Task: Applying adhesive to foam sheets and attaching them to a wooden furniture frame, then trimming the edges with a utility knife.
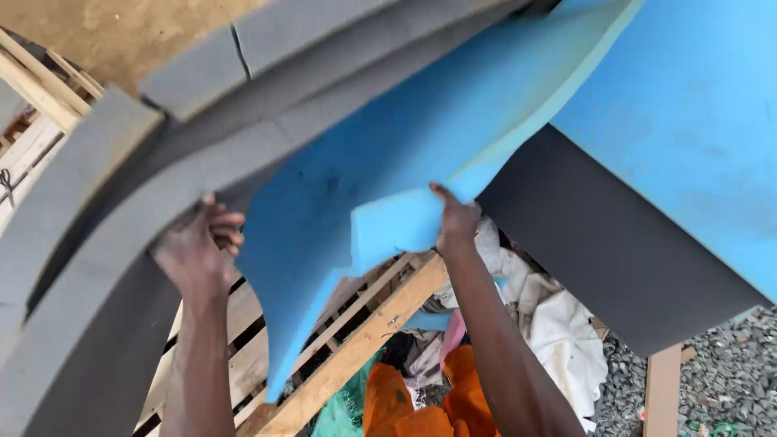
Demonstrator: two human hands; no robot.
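L hand (198, 247) grips grey foam sheet (121, 243) at 9 o'clock; R hand (456, 220) pinches blue foam sheet (388, 162) at 3; risk: bent sheets spring loose if either grip eases, dropping onto wooden frame (356, 340).

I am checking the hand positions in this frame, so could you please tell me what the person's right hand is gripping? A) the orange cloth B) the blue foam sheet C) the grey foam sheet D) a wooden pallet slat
B: the right hand pinches the lower edge of the blue foam sheet, while the left hand grips the grey foam sheet beside it.
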